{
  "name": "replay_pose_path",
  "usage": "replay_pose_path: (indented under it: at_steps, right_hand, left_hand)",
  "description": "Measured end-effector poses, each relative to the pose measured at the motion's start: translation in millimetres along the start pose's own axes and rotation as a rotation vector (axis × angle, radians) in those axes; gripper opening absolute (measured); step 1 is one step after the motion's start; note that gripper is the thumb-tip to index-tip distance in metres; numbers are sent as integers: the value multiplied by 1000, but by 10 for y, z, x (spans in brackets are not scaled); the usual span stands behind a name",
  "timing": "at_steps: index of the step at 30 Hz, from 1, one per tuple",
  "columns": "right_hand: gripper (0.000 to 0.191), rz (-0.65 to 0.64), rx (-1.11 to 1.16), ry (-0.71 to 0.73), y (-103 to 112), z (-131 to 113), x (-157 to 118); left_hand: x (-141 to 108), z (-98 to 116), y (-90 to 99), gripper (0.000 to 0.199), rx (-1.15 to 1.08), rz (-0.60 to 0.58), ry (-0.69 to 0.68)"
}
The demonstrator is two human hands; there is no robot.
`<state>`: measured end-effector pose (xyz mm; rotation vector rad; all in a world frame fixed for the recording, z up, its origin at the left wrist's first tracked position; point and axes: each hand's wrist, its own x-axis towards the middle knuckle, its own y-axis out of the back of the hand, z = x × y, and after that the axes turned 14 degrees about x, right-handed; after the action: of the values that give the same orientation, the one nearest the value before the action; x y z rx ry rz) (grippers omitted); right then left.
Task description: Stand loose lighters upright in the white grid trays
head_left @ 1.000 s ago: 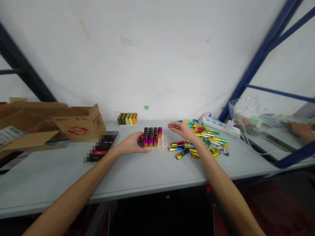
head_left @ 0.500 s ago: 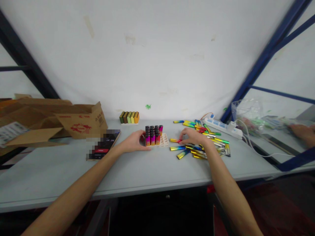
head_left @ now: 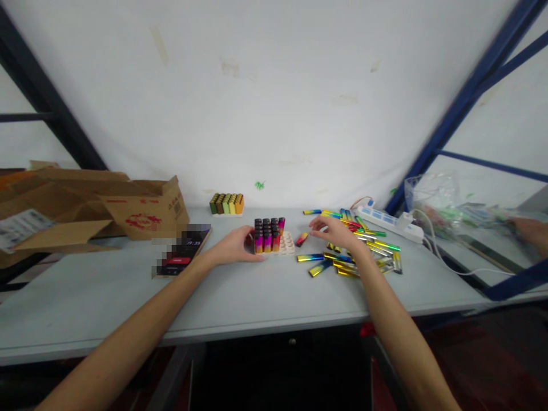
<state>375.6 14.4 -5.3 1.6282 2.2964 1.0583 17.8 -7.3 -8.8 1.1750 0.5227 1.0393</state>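
My left hand [head_left: 234,246] is curved round the left side of a white tray [head_left: 287,245], thumb along the front edge and fingers behind. Purple-orange lighters [head_left: 267,240] with black tops stand upright in rows in the tray's left part; holes show at its right. Just right of the tray, my right hand [head_left: 334,231] has its fingertips at the upper end of one red and yellow lighter [head_left: 302,239], which is tilted; the exact contact is too small to make out. Loose shiny lighters [head_left: 342,262], blue, gold, green and silver, lie heaped beneath and beside this hand.
A second block of green, brown and yellow lighters [head_left: 226,204] stands by the wall. To the left are a phone [head_left: 184,251] and an open cardboard box [head_left: 145,211]. A white power strip [head_left: 389,222] lies right, near plastic bags [head_left: 432,197] and another person's hand [head_left: 533,231].
The red and yellow lighter has turned from lying flat to slanting, closer to the tray. My right hand has moved slightly up, away from the heap. My left hand stays at the tray.
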Motion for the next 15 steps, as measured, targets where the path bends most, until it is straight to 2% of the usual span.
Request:
replay_pose_path:
  at_steps: [3,6,8,10,13,15]
  right_hand:
    - [35,-104,-33,110,-149,-32,46]
    - [26,-210,-69,156,-238,-47,75]
    - [21,-208,-67,135,-235,-34,65]
    - [27,-144,-69,71,-206,-13,37]
    - [45,-41,-145,-117,-182,11,-3]
    - [42,-36,-199,-208,-201,15,-13]
  left_hand:
    - [4,-1,-3,69,4,-4,5]
    - [7,-5,-9,70,-19,2,-4]
    - [8,-9,-14,70,-25,8,-9]
    - [8,-14,-18,70,-11,12,-10]
    - [9,-22,-24,71,28,7,-3]
    - [10,-26,-27,72,39,0,-5]
